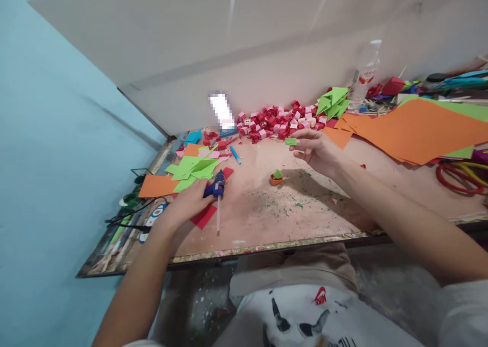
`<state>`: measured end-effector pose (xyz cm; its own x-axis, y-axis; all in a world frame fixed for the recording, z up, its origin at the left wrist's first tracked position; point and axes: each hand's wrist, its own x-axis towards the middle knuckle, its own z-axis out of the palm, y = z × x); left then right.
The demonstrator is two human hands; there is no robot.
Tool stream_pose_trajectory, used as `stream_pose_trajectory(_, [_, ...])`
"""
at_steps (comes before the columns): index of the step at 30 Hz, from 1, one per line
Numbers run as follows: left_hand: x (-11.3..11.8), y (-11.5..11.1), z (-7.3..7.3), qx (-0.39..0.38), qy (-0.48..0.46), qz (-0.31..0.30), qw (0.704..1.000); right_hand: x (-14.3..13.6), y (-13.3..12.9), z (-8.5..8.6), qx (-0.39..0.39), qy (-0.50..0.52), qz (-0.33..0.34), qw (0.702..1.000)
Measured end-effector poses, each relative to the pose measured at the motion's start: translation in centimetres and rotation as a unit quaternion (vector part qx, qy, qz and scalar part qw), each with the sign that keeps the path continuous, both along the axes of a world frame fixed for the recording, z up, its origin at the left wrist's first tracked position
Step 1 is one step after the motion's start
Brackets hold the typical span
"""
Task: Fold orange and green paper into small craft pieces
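My left hand (pixel 190 200) is closed round the handle of a blue glue gun (pixel 217 186), with a clear glue stick (pixel 218 217) sticking out of its back end. Raised over the table, my right hand (pixel 310 148) pinches a small green paper piece (pixel 291 142) between thumb and fingertips. Between the two hands, a small orange paper piece (pixel 276 180) with a green pointed part (pixel 277 174) on top rests on the table. Red paper (pixel 204 217) lies beside and partly under my left hand.
Many small red and pink paper pieces (pixel 272 122) are heaped along the wall by a lit phone (pixel 222 112). Orange sheets (pixel 415 131), scissors (pixel 459 178) and a plastic bottle (pixel 365 77) stand or lie right. Green sheets (pixel 192 169) and a black cable (pixel 127 226) are left.
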<state>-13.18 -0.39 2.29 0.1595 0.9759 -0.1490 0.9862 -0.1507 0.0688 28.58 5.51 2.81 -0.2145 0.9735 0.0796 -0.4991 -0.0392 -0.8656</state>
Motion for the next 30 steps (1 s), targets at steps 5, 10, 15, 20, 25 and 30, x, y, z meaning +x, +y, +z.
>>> stream_pose_trajectory(5, [1.9,-0.6,2.5,0.037,0.076,-0.072,0.994,0.0,0.0,0.1,0.01,-0.001,0.001,1.0])
stream_pose_trajectory(10, [9.8,1.0,2.2,0.08,-0.11,-0.233,0.963,-0.2,-0.2,-0.2,0.024,-0.027,0.002,0.999])
stream_pose_trajectory(15, [15.2,3.8,-2.1,0.106,-0.193,-0.33,0.918,-0.2,-0.1,-0.4,0.038,-0.049,-0.004,0.998])
stream_pose_trajectory(20, [14.8,3.7,-4.1,0.13,-0.282,-0.301,0.902,-0.6,-0.3,-0.4,0.045,-0.075,0.006,0.996])
stream_pose_trajectory(25, [14.3,3.5,-5.0,0.124,-0.369,-0.241,0.889,-1.0,-0.6,-0.7,0.057,-0.12,0.013,0.991])
stream_pose_trajectory(30, [14.5,4.1,-5.7,0.098,-0.414,-0.249,0.87,-1.2,-0.7,-0.8,0.108,-0.2,-0.001,0.974])
